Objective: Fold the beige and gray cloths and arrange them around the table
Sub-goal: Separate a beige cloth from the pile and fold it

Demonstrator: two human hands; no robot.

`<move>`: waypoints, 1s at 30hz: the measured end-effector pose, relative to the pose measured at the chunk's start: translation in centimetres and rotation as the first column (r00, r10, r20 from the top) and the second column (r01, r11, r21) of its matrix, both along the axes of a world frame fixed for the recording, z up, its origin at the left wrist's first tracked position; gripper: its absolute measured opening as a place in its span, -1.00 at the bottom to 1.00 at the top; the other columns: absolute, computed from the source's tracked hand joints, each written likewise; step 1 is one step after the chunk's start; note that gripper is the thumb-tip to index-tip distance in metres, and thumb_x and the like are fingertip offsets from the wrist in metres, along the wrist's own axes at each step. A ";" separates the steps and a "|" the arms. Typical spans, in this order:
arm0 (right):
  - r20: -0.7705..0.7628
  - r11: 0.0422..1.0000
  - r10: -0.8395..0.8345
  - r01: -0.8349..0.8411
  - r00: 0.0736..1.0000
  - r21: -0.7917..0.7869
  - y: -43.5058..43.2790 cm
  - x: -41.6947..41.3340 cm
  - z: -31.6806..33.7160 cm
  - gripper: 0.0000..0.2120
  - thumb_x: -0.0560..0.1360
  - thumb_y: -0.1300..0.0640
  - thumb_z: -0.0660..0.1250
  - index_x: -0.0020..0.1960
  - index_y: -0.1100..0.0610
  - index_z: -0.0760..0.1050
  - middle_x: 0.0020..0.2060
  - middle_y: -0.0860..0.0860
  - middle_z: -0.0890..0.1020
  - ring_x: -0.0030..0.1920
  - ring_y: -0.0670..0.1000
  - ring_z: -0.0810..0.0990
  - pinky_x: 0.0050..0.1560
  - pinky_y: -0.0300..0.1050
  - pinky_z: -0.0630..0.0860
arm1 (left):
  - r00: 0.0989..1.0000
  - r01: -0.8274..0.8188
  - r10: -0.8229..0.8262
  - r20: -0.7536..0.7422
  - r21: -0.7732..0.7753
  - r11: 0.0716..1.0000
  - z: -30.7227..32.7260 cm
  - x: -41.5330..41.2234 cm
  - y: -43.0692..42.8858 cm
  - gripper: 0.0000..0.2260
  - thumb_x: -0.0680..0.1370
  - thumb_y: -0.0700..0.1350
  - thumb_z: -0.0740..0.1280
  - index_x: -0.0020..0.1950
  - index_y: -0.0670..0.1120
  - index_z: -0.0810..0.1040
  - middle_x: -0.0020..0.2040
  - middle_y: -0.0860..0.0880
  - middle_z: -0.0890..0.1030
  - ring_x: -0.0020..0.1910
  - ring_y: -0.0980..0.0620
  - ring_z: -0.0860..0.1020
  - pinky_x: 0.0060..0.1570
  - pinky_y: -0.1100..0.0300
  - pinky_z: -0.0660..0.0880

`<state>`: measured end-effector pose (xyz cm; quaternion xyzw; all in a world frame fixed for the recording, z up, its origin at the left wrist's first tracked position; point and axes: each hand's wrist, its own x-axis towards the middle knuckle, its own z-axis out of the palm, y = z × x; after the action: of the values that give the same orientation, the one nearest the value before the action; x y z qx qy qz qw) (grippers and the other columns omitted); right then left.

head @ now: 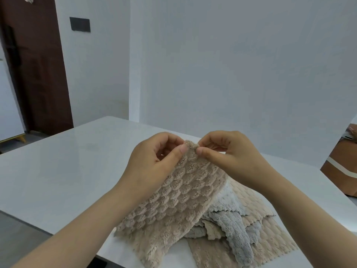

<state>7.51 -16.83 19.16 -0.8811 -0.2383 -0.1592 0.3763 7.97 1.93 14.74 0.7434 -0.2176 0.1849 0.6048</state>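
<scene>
A: How far along is it, going from nine o'clock across?

B: Barely begun, I'd judge. The left and far stretch of the bench (63, 161) is bare: no folded cloth is laid anywhere around it.

A: And the hands?

B: The left hand (154, 161) pinches the top edge of a beige cloth (170, 202) between thumb and fingers, just left of centre. The right hand (228, 157) pinches the same edge right beside it, thumb tip nearly meeting the left one. Both are closed on that cloth, not spread.

A: Where does the cloth sit?

B: Its top edge is lifted off the bench; the rest drapes down toward six o'clock, its lower end spilling over the near bench edge. It's open, not yet doubled over.

A: The others?

B: At about four o'clock from the hands lies a loose pile (243, 225): a gray cloth (233, 221) crumpled on top of more beige ones, edges askew. How many are in it, I can't tell.

A: So what's left?

B: Nearly everything, as I read it. This first beige cloth needs folding and placing, then each piece in the heap, gray ones too, then spreading them around the bench.
</scene>
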 end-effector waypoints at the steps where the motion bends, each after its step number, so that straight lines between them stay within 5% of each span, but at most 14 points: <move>1: 0.000 1.000 -0.008 0.008 1.000 0.014 -0.1 0.0 -0.1 -0.94 0.48 0.15 0.41 -0.16 0.10 0.63 -0.32 -0.08 0.69 -0.24 -0.14 0.65 -0.13 -0.27 0.58 | 0.999 0.014 -0.014 -0.037 0.008 1.000 -0.5 -0.1 0.2 -0.93 0.48 0.00 0.39 -0.09 0.03 0.62 -0.20 0.01 0.66 -0.24 0.02 0.60 -0.28 0.20 0.52; 8: -0.105 0.999 -0.001 0.005 0.994 0.035 -0.2 -0.1 -0.6 -0.94 0.47 0.04 0.42 -0.12 0.02 0.62 -0.25 0.01 0.69 -0.20 0.10 0.65 -0.11 0.11 0.58 | 0.992 0.003 -0.006 -0.128 -0.025 1.000 -2.6 0.1 0.5 -0.97 0.46 -0.18 0.43 -0.15 -0.05 0.63 -0.27 -0.07 0.64 -0.32 0.06 0.55 -0.37 0.32 0.46; 13: -0.080 0.998 -0.003 0.008 0.997 0.058 0.1 -0.2 -0.8 -0.87 0.47 0.01 0.42 -0.22 0.04 0.61 -0.33 0.15 0.61 -0.38 -0.02 0.48 -0.29 -0.06 0.42 | 0.995 0.021 -0.027 -0.100 -0.059 0.998 -2.7 -0.3 0.2 -0.89 0.45 -0.15 0.44 -0.09 0.02 0.57 -0.24 -0.04 0.65 -0.27 0.05 0.59 -0.31 0.33 0.45; 24: -0.083 0.986 -0.054 0.066 0.995 0.156 -1.0 -0.4 -1.6 -0.85 0.48 0.06 0.41 -0.22 0.11 0.60 -0.43 -0.05 0.52 -0.38 -0.08 0.42 -0.30 -0.18 0.35 | 0.997 0.018 -0.011 -0.081 0.077 0.997 -4.8 -0.8 1.0 -0.86 0.43 0.01 0.44 -0.13 -0.01 0.56 -0.27 -0.06 0.58 -0.25 -0.13 0.53 -0.24 0.03 0.50; 30: -0.050 0.978 -0.109 0.116 0.993 0.174 -1.8 -0.4 -1.9 -0.85 0.49 0.07 0.40 -0.22 0.09 0.60 -0.43 0.00 0.49 -0.40 -0.08 0.39 -0.33 -0.21 0.33 | 0.992 -0.034 0.059 -0.112 0.212 0.977 -7.0 -0.8 1.6 -0.87 0.46 0.02 0.42 -0.17 0.00 0.55 -0.35 0.02 0.52 -0.39 0.15 0.41 -0.30 0.25 0.37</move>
<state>7.09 -18.68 17.29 -0.8594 -0.1656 -0.1827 0.4479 7.19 3.58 7.79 0.8176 -0.1825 0.1307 0.5303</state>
